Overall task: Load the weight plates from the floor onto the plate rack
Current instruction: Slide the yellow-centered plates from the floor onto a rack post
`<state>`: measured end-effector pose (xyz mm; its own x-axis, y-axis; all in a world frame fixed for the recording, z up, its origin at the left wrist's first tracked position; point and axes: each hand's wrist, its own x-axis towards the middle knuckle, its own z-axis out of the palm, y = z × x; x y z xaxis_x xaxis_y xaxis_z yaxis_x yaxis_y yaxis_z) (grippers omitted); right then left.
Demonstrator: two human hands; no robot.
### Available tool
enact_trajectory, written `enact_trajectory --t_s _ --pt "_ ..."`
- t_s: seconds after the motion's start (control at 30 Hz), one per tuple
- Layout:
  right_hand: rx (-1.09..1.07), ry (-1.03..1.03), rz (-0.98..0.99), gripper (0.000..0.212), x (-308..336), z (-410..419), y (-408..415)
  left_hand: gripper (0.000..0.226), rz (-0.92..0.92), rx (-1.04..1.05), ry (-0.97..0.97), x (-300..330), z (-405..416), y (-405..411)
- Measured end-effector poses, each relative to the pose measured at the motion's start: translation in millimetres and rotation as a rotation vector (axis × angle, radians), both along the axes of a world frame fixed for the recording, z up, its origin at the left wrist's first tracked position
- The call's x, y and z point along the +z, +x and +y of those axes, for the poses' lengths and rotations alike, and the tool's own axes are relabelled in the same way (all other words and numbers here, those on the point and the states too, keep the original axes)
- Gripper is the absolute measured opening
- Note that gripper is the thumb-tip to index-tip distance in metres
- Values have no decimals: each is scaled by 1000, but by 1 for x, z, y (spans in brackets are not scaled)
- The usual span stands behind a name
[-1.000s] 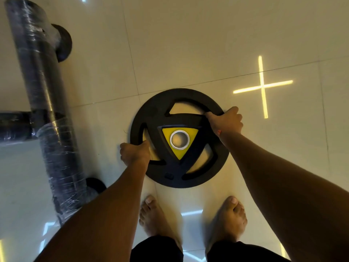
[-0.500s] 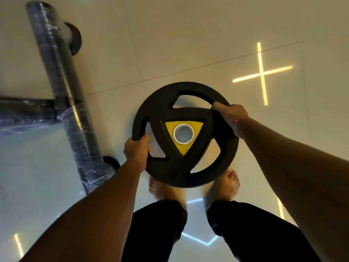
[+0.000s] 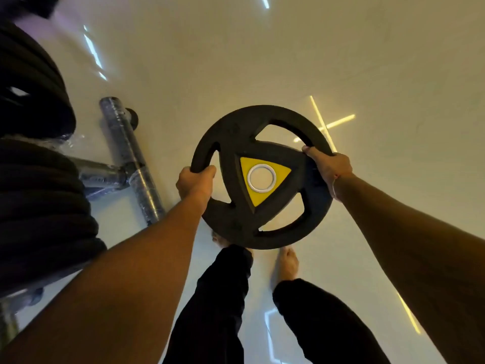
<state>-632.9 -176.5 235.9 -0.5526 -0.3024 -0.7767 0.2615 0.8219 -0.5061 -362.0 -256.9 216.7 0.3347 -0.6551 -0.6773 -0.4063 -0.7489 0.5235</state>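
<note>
Both grips, left hand (image 3: 195, 185) and right hand (image 3: 329, 168), hold weight plate (image 3: 231, 143) aloft

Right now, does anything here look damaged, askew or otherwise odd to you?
Nothing looks damaged. One oddity: the rack's base tubes are wrapped in clear plastic film. The weight plate looks intact, gripped by the left hand and right hand.

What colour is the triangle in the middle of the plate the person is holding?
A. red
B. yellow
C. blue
B: the plate, gripped by the left hand and the right hand, has a yellow triangle around its centre hole.
</note>
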Motion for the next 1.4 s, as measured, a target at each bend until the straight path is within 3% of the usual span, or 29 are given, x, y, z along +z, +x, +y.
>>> enact_trajectory --t_s 0.33,0.63,0.73,0.93,1.1,1.27,1.4 --pt "-60 -187 57 85 113 142 44 43 44 -51 -184 124 124 38" --pt "10 -301 190 73 177 244 171 28 141 17 -314 198 259 164" --pt "33 -347 194 70 199 263 227 37 122 89 -402 210 284 220" --pt "82 -437 160 54 205 271 323 35 57 154 -461 217 303 320" --pt "123 -509 147 55 184 252 383 24 12 207 -525 208 303 381" --pt "177 -632 161 49 152 211 428 50 32 272 -647 175 278 424" --pt "178 -735 253 60 140 177 449 32 45 285 -766 161 251 445"
